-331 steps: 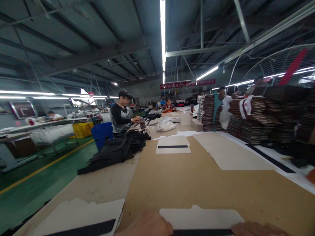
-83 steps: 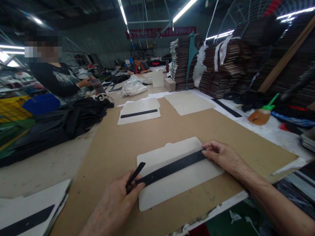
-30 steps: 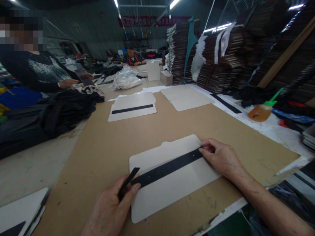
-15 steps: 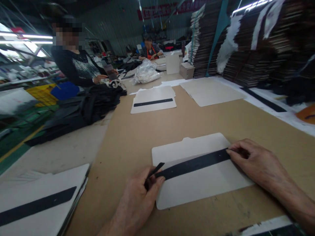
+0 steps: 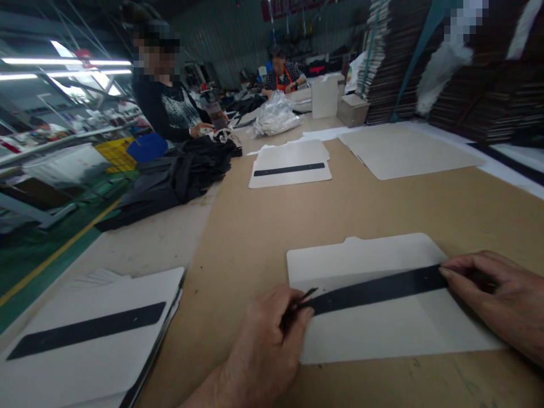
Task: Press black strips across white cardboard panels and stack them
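Observation:
A black strip (image 5: 378, 289) stretches between my hands, slightly bowed over a pale board (image 5: 357, 260) with rounded corners and a small tab on its far edge. My left hand (image 5: 272, 334) pinches the strip's left end; a thin dark piece also pokes up between those fingers, its kind unclear. At the strip's right end, the thumb and fingertips of my right hand (image 5: 501, 294) are closed on it. The board lies flat on the brown tabletop (image 5: 238, 255), its right side partly behind my right hand.
Stacked pale boards (image 5: 85, 374), the top one bearing a black strip, lie at the left. Farther off are another board with a strip (image 5: 293, 153), a plain board (image 5: 408, 150), a clear plastic bag (image 5: 276, 116) and black fabric (image 5: 178, 175). A co-worker (image 5: 170, 107) stands back left.
The view has swung left, so the table and things appear farther right. Both hands still grip the strip over the board; the thin dark piece at my left hand shows less.

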The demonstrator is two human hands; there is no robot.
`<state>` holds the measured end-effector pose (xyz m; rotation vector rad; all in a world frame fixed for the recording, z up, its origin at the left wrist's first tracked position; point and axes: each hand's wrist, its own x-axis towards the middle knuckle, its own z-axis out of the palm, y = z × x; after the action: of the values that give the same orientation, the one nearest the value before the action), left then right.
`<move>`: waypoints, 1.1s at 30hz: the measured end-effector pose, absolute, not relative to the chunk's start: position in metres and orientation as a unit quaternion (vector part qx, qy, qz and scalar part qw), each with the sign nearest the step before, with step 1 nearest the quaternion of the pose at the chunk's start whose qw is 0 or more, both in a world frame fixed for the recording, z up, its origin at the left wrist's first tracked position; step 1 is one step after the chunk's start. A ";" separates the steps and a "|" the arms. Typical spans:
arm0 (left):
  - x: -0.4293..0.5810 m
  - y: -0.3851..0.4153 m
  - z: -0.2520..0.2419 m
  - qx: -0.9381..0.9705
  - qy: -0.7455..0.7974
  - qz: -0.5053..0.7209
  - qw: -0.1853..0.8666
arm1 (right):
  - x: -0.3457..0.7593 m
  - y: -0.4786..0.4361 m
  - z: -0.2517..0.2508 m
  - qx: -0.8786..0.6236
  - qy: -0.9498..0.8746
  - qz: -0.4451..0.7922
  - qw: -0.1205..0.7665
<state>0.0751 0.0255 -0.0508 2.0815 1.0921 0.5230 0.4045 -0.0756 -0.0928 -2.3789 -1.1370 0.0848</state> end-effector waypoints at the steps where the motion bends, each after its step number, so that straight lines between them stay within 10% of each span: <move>1: 0.078 0.027 -0.051 0.791 0.446 0.194 0.371 | 0.405 -0.076 -0.094 -0.873 -0.420 0.027 0.248; 33: 0.094 0.043 -0.047 0.753 0.532 0.136 0.362 | 0.402 -0.075 -0.095 -0.870 -0.426 0.025 0.248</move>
<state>0.0935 0.0427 -0.0467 1.9401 1.3686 0.3499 0.4019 -0.0755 -0.0947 -2.3715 -1.1606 0.0682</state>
